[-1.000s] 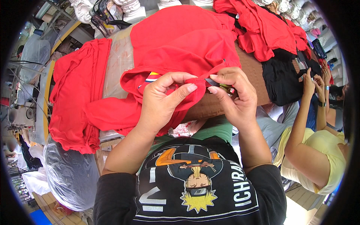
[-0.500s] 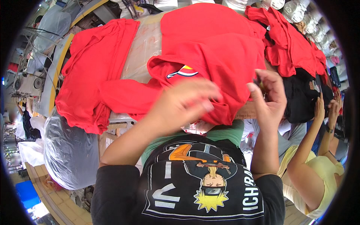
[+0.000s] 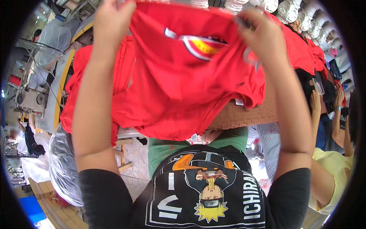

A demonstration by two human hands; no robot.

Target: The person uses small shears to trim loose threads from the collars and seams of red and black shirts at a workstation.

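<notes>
Red garment [image 3: 160,72] with blurred emblem [image 3: 205,47]

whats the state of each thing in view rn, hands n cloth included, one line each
left hand: closed on the red garment's edge
right hand: closed at the garment's other side, blurred
red garment: raised and spread between the hands, lower part draped
emblem: facing the camera, blurred
red cloth at left: lying flat, partly hidden
plastic bag: bulging
</notes>
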